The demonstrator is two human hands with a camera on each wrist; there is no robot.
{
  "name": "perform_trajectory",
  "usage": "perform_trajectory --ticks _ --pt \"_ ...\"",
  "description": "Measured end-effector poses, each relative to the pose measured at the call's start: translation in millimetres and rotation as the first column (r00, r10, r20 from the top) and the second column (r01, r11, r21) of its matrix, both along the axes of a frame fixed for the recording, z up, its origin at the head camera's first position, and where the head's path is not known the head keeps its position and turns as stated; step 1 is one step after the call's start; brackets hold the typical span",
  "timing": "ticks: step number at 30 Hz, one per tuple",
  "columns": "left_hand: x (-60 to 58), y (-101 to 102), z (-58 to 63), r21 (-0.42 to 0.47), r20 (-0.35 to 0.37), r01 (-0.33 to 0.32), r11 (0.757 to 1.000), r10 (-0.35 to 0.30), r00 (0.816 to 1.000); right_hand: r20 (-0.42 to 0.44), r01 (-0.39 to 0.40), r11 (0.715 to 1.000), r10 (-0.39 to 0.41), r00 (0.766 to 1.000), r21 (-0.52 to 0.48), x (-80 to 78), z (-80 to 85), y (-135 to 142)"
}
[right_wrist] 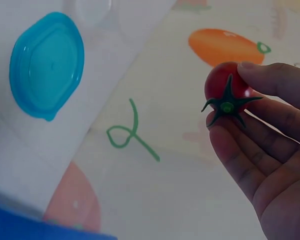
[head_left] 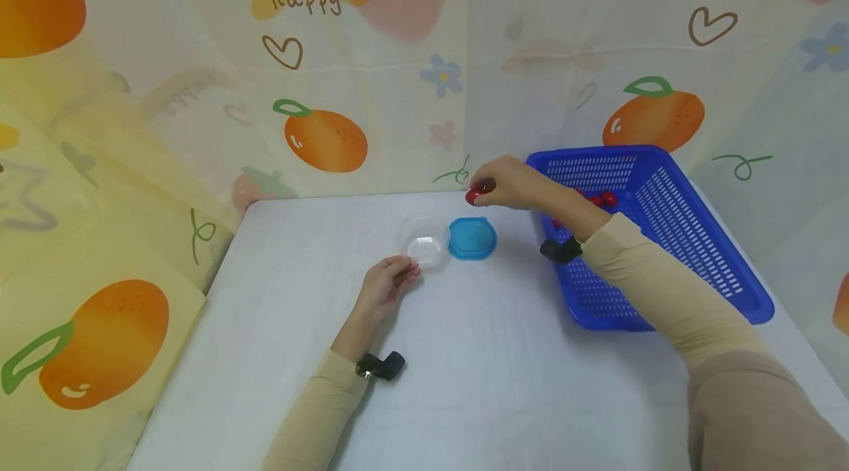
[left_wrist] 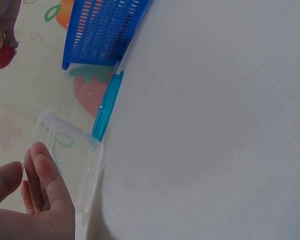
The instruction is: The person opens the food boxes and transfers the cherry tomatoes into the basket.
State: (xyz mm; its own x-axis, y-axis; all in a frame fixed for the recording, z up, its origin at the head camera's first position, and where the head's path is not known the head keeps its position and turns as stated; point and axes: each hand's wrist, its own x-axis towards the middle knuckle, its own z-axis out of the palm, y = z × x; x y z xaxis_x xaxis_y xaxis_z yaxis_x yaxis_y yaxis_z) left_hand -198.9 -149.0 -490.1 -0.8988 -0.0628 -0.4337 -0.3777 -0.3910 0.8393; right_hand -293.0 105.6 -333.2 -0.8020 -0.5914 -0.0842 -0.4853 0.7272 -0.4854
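A cherry tomato (right_wrist: 222, 85) with a green star-shaped stem is pinched between the thumb and fingers of my right hand (head_left: 507, 183), raised above the back of the table, left of the blue basket. On the table stands a clear plastic container (head_left: 424, 242), its top uncovered. Beside it on the right lies a translucent blue lid (head_left: 472, 239). My left hand (head_left: 388, 285) is at the container's near side, fingertips against or very close to its wall. In the left wrist view the thumb stands apart from the loosely bent fingers (left_wrist: 52, 182).
A blue perforated basket (head_left: 713, 235) sits on the right of the white table (head_left: 477, 375), partly under my right forearm. Several red tomatoes (head_left: 609, 198) lie at its back left. A fruit-printed cloth (head_left: 391, 73) hangs behind the table.
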Motion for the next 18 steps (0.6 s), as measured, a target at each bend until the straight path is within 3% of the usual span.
perform_trajectory --ticks 11,18 --pt "-0.7 0 1.5 -0.001 0.004 -0.006 1.000 0.006 1.000 -0.036 0.096 0.992 -0.099 0.994 -0.081 -6.1 4.4 43" --pt "-0.4 0 1.0 -0.006 0.014 0.004 1.000 -0.004 1.000 -0.033 0.151 0.985 -0.155 0.987 -0.084 -10.9 -3.6 73"
